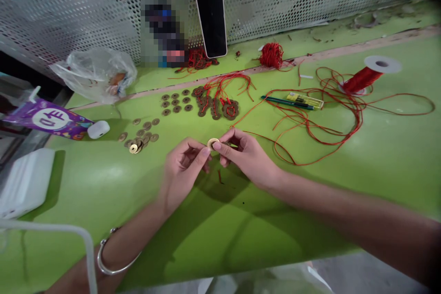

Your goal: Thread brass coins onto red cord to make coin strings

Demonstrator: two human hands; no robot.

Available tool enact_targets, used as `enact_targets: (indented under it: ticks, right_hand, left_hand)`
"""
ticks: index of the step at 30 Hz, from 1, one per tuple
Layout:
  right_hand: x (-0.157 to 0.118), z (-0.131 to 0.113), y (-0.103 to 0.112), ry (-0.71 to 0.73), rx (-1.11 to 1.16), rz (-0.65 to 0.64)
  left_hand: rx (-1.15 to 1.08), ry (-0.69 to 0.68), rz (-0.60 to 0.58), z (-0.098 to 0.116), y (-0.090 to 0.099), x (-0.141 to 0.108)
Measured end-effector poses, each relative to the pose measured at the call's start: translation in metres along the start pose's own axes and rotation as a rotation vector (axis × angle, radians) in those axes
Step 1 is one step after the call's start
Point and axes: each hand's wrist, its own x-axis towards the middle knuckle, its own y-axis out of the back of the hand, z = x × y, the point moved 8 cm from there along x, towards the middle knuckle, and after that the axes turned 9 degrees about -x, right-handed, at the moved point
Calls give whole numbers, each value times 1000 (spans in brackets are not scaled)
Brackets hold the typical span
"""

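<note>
Between my two hands is a round brass coin (213, 141), held over the green table. My left hand (188, 161) pinches its left side with thumb and forefinger. The thumb and fingers of my right hand (246, 156) grip its right side, and a red cord (263, 137) runs out from behind this hand toward the right. More coins may sit under the right fingers; I cannot tell. A loose pile of coins (141, 140) lies left of my hands. Beyond them are coins set in rows (175, 102) and coins strung with red cord (215, 105).
A white spool of red cord (363, 78) stands at right, with loops of cord below it. Nearby lie a yellow lighter (305, 100) and a green pen-like tool (287, 103). A phone (212, 23) leans on the perforated panel. At left are a purple packet (51, 117) and a plastic bag (99, 73).
</note>
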Motion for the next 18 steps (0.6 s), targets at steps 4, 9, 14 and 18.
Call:
enact_targets:
  ticks: [4, 9, 14, 18]
  right_hand:
    - [1, 3, -2, -23, 59, -34]
    - [2, 3, -2, -28, 47, -33]
    - [0, 0, -1, 1, -7, -10]
    - [0, 0, -2, 8, -16, -11]
  left_hand:
    - [24, -8, 18, 1, 3, 0]
    - [73, -4, 33, 4, 3, -1]
    - [146, -47, 65, 8, 3, -2]
    - [203, -53, 116, 10, 6, -4]
